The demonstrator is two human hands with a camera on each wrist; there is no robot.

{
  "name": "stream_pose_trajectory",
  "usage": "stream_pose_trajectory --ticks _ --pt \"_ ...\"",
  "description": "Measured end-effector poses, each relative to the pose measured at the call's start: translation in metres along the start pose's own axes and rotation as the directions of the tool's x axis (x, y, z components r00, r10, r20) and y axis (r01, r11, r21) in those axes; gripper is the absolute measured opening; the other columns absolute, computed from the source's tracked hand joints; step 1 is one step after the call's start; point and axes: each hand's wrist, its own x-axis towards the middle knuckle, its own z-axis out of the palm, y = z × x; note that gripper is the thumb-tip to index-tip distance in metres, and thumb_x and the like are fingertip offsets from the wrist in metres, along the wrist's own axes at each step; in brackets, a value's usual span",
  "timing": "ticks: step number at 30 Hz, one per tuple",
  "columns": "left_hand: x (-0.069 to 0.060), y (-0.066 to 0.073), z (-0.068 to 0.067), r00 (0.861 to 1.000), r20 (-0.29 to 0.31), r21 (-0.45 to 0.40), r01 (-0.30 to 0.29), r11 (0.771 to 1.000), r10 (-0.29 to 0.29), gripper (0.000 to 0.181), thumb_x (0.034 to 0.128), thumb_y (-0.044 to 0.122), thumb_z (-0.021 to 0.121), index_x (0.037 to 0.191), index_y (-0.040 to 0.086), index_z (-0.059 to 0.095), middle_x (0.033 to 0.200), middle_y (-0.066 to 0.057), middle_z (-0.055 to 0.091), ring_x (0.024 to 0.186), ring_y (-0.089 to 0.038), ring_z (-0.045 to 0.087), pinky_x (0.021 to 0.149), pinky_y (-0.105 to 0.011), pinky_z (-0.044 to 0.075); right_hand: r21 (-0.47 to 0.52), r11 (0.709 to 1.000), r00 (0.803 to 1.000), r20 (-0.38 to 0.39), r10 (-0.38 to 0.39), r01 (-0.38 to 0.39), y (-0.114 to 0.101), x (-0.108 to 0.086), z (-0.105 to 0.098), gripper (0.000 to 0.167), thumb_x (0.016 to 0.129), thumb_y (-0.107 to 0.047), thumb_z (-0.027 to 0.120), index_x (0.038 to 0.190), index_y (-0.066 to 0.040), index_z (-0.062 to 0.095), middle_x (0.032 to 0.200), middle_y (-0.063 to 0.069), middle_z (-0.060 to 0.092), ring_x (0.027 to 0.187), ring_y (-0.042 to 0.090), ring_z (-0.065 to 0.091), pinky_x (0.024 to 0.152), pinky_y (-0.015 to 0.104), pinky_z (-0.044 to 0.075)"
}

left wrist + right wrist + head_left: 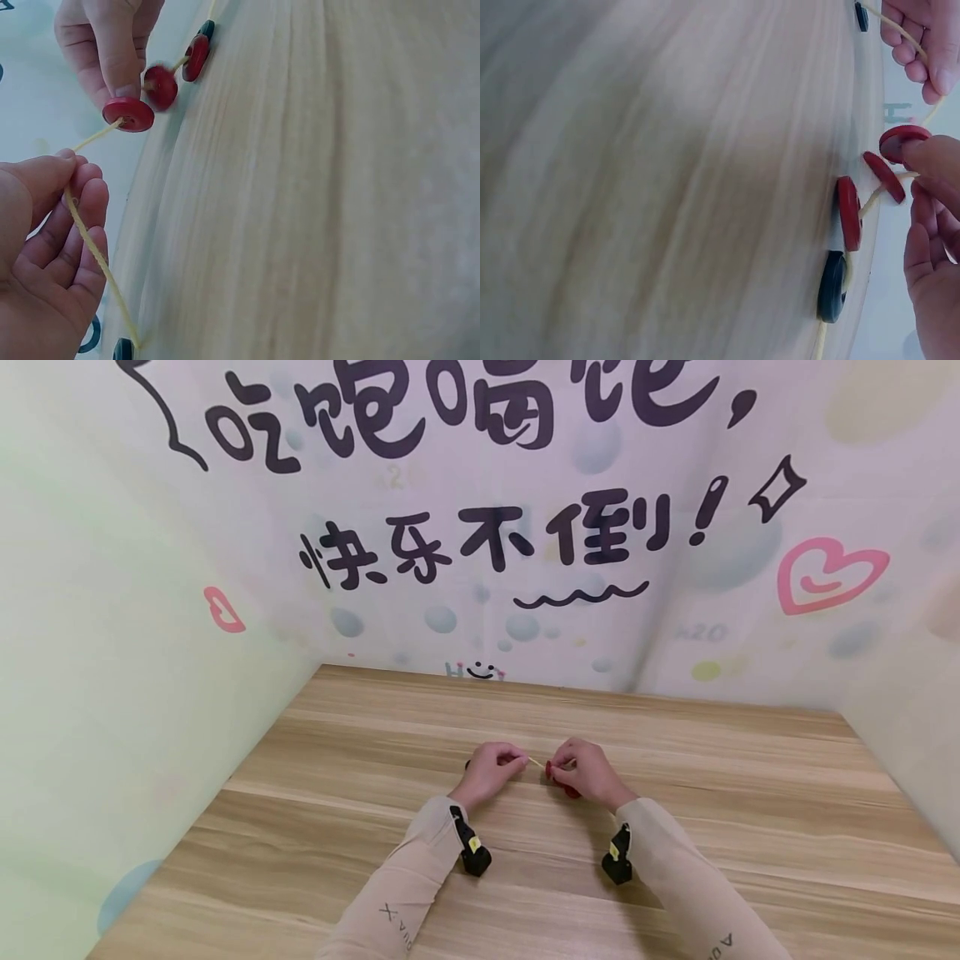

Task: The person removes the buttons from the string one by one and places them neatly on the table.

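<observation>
My left hand (491,770) pinches a yellow cord (97,255) between thumb and fingertips. My right hand (588,774) pinches a red disc (129,114), and the cord runs from its centre to my left fingers. Beyond that disc, in the right wrist view, a second red disc (885,178), a third red disc (849,214) and a dark disc (832,286) are strung on the cord. On my left hand's side, another dark disc (123,349) lies by the cord's lower stretch.
The wooden table (360,735) reaches back to a printed cloth wall (420,643). Pale walls stand at its left and right sides. A small black device (476,858) is strapped at the left wrist, another (617,866) at the right.
</observation>
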Motion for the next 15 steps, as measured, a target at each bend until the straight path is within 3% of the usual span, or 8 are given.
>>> stream_pose_trajectory --ticks 4,11,15 --pt "-0.0011 -0.001 -0.0001 1.0 0.02 0.009 0.005 1.0 -0.005 0.016 0.0851 0.016 0.059 0.088 0.002 0.067 0.073 0.002 0.062 0.066 -0.004 0.052 0.062 -0.019 0.043 0.002 1.0 1.0 0.006 -0.004 0.004 -0.0007 -0.0001 0.0 0.001 0.075 -0.004 0.068 0.075 -0.003 0.068 0.08 0.002 0.06 0.076 0.015 0.054 0.068 0.029 0.047" --pt "-0.0028 -0.0021 -0.0002 0.999 0.022 0.014 0.023 1.0 -0.024 0.015 0.0856 0.017 0.058 0.088 0.005 0.067 0.075 0.002 0.062 0.069 -0.005 0.053 0.064 -0.02 0.044 0.071 0.996 0.998 0.046 0.051 -0.055 -0.0032 0.0001 -0.0008 0.006 0.079 -0.002 0.063 0.083 -0.006 0.067 0.081 0.003 0.064 0.074 0.013 0.057 0.066 0.028 0.048" --pt "-0.0024 -0.0008 -0.0004 1.0 0.007 0.008 0.02 1.0 -0.02 0.014 0.0857 0.017 0.058 0.087 0.006 0.067 0.074 0.002 0.061 0.068 -0.005 0.053 0.064 -0.021 0.044 0.067 0.998 0.997 0.079 0.009 -0.014 -0.0031 0.0003 -0.0002 0.005 0.08 -0.002 0.063 0.083 -0.005 0.066 0.08 0.004 0.063 0.073 0.011 0.056 0.064 0.025 0.047"
